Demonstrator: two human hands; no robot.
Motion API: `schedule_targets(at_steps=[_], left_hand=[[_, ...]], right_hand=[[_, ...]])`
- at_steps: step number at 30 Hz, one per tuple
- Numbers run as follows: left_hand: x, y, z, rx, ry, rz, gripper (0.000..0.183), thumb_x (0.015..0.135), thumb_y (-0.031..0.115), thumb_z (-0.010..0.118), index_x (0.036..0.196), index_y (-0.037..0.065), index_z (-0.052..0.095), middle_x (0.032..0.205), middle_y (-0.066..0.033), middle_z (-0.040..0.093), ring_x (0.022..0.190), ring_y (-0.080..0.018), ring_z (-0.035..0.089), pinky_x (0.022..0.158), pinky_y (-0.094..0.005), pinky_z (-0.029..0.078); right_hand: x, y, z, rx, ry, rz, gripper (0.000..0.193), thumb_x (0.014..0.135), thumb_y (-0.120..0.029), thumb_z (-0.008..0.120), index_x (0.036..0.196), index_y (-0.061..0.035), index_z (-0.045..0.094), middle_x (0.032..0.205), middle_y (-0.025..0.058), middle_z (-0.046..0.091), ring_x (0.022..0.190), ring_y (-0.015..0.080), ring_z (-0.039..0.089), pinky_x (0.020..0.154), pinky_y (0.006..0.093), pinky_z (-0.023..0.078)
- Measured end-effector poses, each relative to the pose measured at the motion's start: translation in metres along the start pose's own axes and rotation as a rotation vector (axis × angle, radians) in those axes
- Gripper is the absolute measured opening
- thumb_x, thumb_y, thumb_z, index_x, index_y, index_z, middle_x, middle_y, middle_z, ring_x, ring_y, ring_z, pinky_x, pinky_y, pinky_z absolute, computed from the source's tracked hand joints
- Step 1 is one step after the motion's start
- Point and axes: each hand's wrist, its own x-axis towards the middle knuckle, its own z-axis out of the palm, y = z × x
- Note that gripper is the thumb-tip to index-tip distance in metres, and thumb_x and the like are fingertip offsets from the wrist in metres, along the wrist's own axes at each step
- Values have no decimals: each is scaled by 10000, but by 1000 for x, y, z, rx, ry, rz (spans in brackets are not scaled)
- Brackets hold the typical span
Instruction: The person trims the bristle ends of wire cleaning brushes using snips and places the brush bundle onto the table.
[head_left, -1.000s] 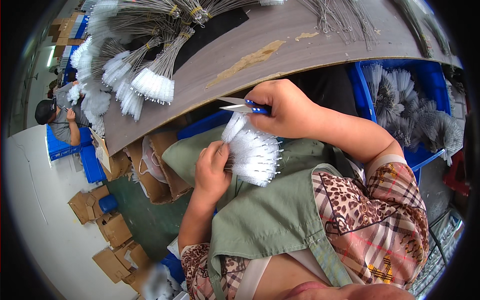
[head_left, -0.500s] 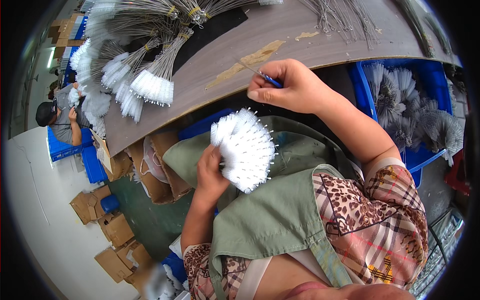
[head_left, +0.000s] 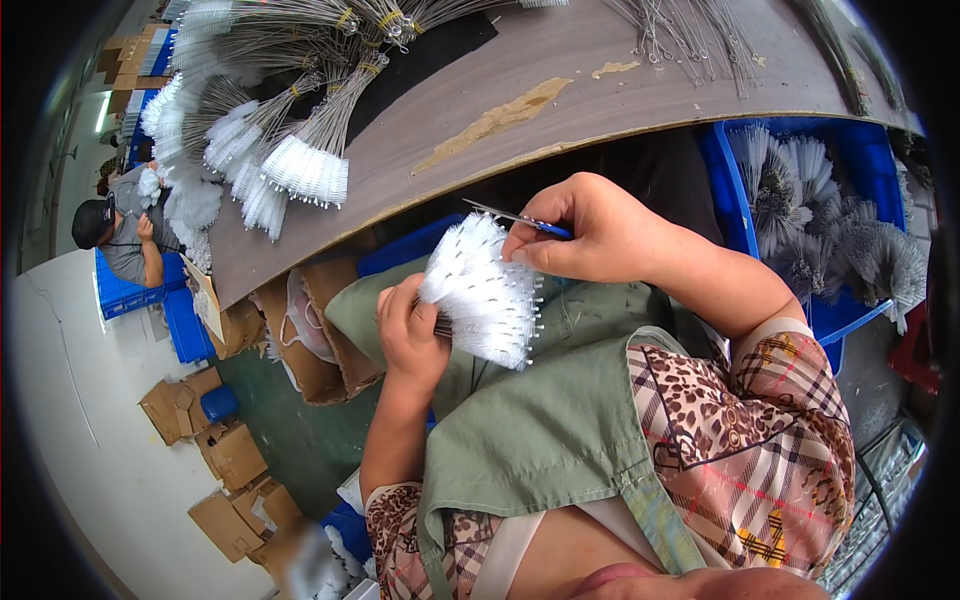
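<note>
My left hand is closed around a bundle of white-bristled wire brushes, their tufted heads fanned out in front of my apron. In my closed right hand is a slim pointed metal tool with a blue handle; its exact kind is unclear. The tool's tip points left, over the upper edge of the bundle. My right fingertips are at the bundle's right side, where I cannot tell if they grip a single brush.
Tied bundles of wire brushes lie on the table at the far left, with loose looped wires farther right. A blue bin of brushes stands at right. Cardboard boxes sit below the table; a co-worker is at left.
My right hand has come down toward me with the tool, from near the table edge to the brush bundle. The bundle has tilted and shifted slightly left in my left hand.
</note>
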Motion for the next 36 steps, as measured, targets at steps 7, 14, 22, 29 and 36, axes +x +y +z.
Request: schedule_targets(at_steps=[7, 14, 22, 29, 36], left_hand=[[4, 0, -1, 184, 149, 108, 418, 809, 38, 606, 1155, 223, 461, 1026, -122, 603, 856, -320, 601, 715, -447, 431], [2, 0, 1, 170, 141, 93, 469, 778, -1, 611, 1172, 208, 464, 1033, -132, 599, 853, -327, 599, 717, -441, 432], [-11, -2, 4, -75, 20, -100, 593, 753, -51, 632, 1279, 149, 448, 1025, -145, 614, 849, -328, 617, 734, -416, 467], [-3, -1, 18, -1127, -141, -575, 550, 861, 89, 655, 1348, 13, 413, 1160, -104, 611, 1057, -224, 606, 903, -357, 489], [13, 9, 11, -695, -218, -284, 470, 935, 159, 559, 1355, 19, 402, 1291, -106, 531, 1149, -205, 550, 933, -374, 485]], right_hand=[[1, -2, 14, -243, 58, 61, 142, 781, -97, 712, 851, 26, 701, 694, 78, 659, 628, 69, 536, 583, 264, 456], [7, 18, 26, 52, 167, -6, 175, 734, -132, 701, 832, 12, 683, 692, 165, 626, 590, 261, 585, 582, 329, 471], [16, 16, -5, -538, 550, -411, 137, 736, -78, 698, 814, 18, 637, 691, 131, 593, 604, 207, 579, 572, 308, 451], [31, 35, -13, 94, 315, -110, 177, 927, -190, 625, 899, -19, 660, 671, -63, 533, 604, 32, 438, 560, 209, 369], [23, 41, 16, 424, 24, 32, 334, 964, -307, 574, 1136, -23, 611, 898, -10, 598, 812, 66, 500, 725, 240, 438]])
